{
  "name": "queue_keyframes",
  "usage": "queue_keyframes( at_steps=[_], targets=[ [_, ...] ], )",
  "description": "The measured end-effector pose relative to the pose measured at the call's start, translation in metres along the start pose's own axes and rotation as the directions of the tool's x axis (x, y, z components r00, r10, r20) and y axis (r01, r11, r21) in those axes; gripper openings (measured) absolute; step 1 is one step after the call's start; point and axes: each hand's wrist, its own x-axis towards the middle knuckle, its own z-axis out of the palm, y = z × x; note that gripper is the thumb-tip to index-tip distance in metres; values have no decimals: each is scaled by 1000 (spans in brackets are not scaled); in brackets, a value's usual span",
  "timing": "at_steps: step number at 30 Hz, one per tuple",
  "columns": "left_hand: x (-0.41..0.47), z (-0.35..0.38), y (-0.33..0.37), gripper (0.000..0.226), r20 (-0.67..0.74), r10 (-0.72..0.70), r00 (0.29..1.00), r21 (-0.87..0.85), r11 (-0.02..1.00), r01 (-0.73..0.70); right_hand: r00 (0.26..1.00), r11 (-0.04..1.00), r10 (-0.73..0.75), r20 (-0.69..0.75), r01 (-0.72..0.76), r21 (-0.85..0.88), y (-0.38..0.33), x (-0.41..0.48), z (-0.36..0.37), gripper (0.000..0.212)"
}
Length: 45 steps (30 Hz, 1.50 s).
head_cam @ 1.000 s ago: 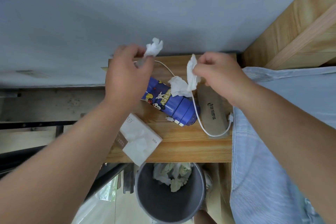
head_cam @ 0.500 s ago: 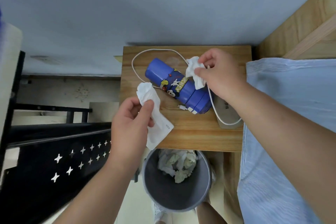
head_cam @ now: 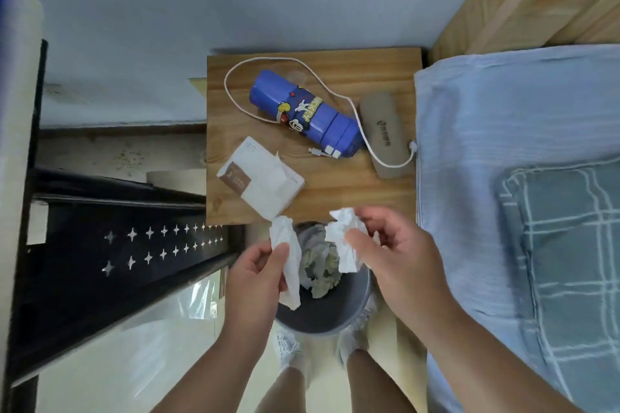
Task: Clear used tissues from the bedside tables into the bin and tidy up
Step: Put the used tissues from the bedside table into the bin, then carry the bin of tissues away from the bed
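Over the grey bin [head_cam: 330, 318], my left hand [head_cam: 258, 271] pinches a long crumpled white tissue [head_cam: 288, 261] that hangs down above the bin's left rim. My right hand [head_cam: 396, 255] grips another crumpled white tissue [head_cam: 345, 238] above the bin's right side. Inside the bin lie several crumpled tissues [head_cam: 318, 268]. The wooden bedside table [head_cam: 335, 191] stands just behind the bin, with no loose tissue on it.
On the table lie a white tissue pack [head_cam: 261, 174], a blue cartoon bottle [head_cam: 305, 114], a white cable [head_cam: 235, 97] and a grey case [head_cam: 385, 134]. A blue-sheeted bed [head_cam: 503, 178] borders the right. A black metal frame [head_cam: 117, 245] stands left. My feet are below the bin.
Both hands drew back from the table top with a tissue each and now hover over the bin. The view shifted down, and the tissue pack is uncovered.
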Motion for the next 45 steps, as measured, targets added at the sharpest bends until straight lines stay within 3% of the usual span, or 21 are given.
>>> queue_keyframes(
  at_steps=[7,12,15,17,19,21,26,28,31,38,45],
  targets=[
    [25,5,-98,24,16,-64,998,271,961,57,968,961,251,-4,-250,-117,139,-20,50,23],
    [58,12,-140,17,3,-137,991,347,929,128,932,929,357,61,-348,-122,201,-5,73,31],
    [68,11,-150,8,31,-160,987,379,915,137,919,912,384,86,-363,-193,220,-1,71,48],
    [71,6,-151,11,42,-142,989,420,901,111,911,905,408,65,-393,-164,230,-2,64,43],
    [76,-1,-150,9,21,-98,995,456,887,78,911,901,413,16,-405,-158,237,-4,57,23],
    [83,-7,-150,20,-33,-34,999,522,852,47,915,897,400,-61,-404,-180,245,-4,53,15],
    [112,-18,-153,40,-177,112,978,665,746,36,896,845,378,-233,-437,-308,269,9,55,49],
    [128,-18,-160,48,-138,46,989,670,740,59,856,802,484,-180,-516,-300,280,15,56,55],
    [145,-15,-172,39,-89,-107,990,596,791,138,815,779,573,-85,-574,-252,294,15,60,29],
    [110,-33,-152,32,-78,-153,985,528,832,171,824,799,563,-66,-563,-213,268,-12,47,16],
    [-19,-74,-84,30,-94,-186,978,387,898,208,891,856,453,-28,-444,-266,156,-88,0,7]
  ],
)
